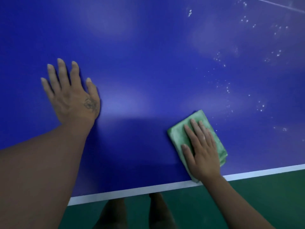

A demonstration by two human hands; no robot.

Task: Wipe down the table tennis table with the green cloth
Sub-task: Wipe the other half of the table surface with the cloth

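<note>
The blue table tennis table [148,55] fills most of the head view, with a white line along its near edge. A folded green cloth [179,136] lies flat on the table near that edge at the right. My right hand [201,149] presses down on the cloth with flat fingers, covering its middle. My left hand [72,95] rests palm down on the bare table at the left, fingers spread, holding nothing. White droplets and specks [262,106] dot the table surface to the right of and beyond the cloth.
The green floor [264,195] shows below the table's near edge. My two bare legs [132,212] stand just under that edge. A thin white line [272,4] crosses the table's far right corner.
</note>
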